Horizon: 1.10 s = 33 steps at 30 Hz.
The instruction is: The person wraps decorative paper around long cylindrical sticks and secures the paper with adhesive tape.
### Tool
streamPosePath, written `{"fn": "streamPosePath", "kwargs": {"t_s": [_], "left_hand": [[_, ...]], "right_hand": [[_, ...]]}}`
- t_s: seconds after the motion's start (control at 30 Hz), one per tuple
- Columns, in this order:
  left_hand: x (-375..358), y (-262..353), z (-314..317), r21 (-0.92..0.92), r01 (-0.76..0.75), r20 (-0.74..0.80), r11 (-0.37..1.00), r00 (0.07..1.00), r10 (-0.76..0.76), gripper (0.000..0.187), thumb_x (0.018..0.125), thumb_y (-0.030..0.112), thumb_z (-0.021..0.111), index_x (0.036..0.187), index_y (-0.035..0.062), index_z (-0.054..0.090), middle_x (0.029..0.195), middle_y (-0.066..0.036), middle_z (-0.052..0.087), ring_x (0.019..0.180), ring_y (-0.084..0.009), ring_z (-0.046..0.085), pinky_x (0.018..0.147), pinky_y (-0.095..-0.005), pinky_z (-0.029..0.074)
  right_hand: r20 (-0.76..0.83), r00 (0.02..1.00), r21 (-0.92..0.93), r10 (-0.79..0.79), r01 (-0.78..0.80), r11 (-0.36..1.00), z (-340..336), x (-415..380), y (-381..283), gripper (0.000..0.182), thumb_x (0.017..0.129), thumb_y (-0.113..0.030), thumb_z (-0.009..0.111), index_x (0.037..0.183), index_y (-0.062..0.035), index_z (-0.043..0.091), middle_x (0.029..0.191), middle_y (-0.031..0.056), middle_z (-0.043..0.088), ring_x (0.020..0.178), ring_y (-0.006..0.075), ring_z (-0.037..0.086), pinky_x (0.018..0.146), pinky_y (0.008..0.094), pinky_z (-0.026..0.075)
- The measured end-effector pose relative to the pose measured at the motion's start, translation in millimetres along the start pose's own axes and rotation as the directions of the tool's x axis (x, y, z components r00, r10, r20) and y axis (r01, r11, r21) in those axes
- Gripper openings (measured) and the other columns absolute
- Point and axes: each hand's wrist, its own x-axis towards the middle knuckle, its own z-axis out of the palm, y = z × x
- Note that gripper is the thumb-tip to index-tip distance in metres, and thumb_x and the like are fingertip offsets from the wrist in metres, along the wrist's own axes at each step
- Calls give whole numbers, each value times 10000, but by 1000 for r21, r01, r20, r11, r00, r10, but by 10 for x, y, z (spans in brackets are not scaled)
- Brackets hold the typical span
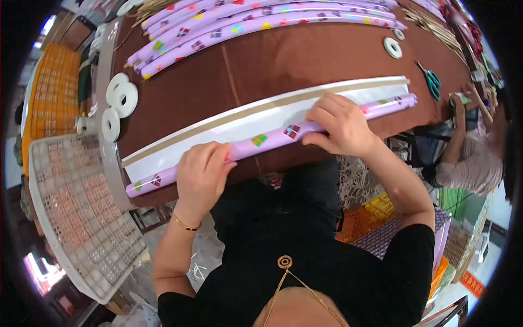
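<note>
A long purple roll with a printed pattern of gift boxes lies along the table's near edge. White sheet extends from it on the far side, with a brown strip along the sheet's far edge. My left hand is wrapped over the roll left of its middle, thumb on the near side. Right of the middle, my right hand grips the same roll from above. The undersides of the roll and some fingertips are hidden.
Several finished purple rolls lie at the table's far side. White tape rings sit at the left, another at the right near green scissors. A white plastic crate stands left. Another person is at the right.
</note>
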Motion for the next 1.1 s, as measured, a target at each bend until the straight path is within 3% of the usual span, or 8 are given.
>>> {"fn": "streamPosePath", "kwargs": {"t_s": [0.17,0.3,0.43,0.53,0.6,0.7,0.8,1.1], "left_hand": [[-35,146,11,53,83,-7,995,997,-83,434,729,147,748,1128,43,613,1094,-110,597,1006,-310,564,874,-417,432],[77,287,149,27,24,-77,999,997,-22,460,718,168,765,1143,62,622,1148,-80,573,1031,-291,548,865,-412,438],[119,280,335,7,-42,-191,999,981,43,468,688,121,773,1133,93,632,1070,-55,591,957,-254,569,813,-383,447],[147,272,326,16,-20,-194,1000,981,23,416,694,114,762,1095,94,654,1019,-47,611,923,-247,583,796,-377,447],[167,269,325,19,-16,-198,1000,980,20,399,703,120,756,1089,93,657,1013,-47,613,920,-246,585,794,-376,447],[186,251,327,19,-5,-188,1000,982,9,377,722,138,743,1087,92,660,1001,-47,617,913,-245,589,789,-371,448],[213,245,320,15,3,-173,1000,985,0,361,739,153,731,1088,91,660,989,-48,621,904,-246,591,782,-367,449],[225,230,328,21,3,-168,1000,986,1,349,739,156,734,1073,88,659,992,-45,611,898,-242,589,771,-366,455]], "right_hand": [[22,1000,28,13,-14,1000,14,32,-18,366,662,-332,785,833,-53,621,809,91,588,733,297,579,653,386,478],[21,999,22,33,-33,999,5,37,-25,326,700,-357,752,800,-82,609,804,63,574,762,273,576,663,375,474],[36,999,46,8,-10,999,-5,41,7,369,677,-342,775,851,-43,645,818,85,599,737,295,582,644,381,480],[65,998,30,21,-23,999,-22,43,16,400,725,-400,735,894,-46,657,842,92,599,762,295,580,675,387,479],[19,997,-23,74,-73,997,-31,70,19,490,772,-504,660,972,-57,671,941,115,587,865,306,568,762,408,467],[27,992,-143,120,-115,983,-31,162,-86,586,796,-595,580,1046,-75,675,1061,131,553,983,318,529,858,433,427],[82,991,-140,104,-92,986,29,245,-193,624,785,-632,560,1065,-87,680,1116,131,528,1047,326,494,908,450,392],[97,983,-209,156,-133,969,-35,208,-111,640,775,-660,555,1060,-104,694,1104,125,527,1044,320,490,914,450,377]]}}
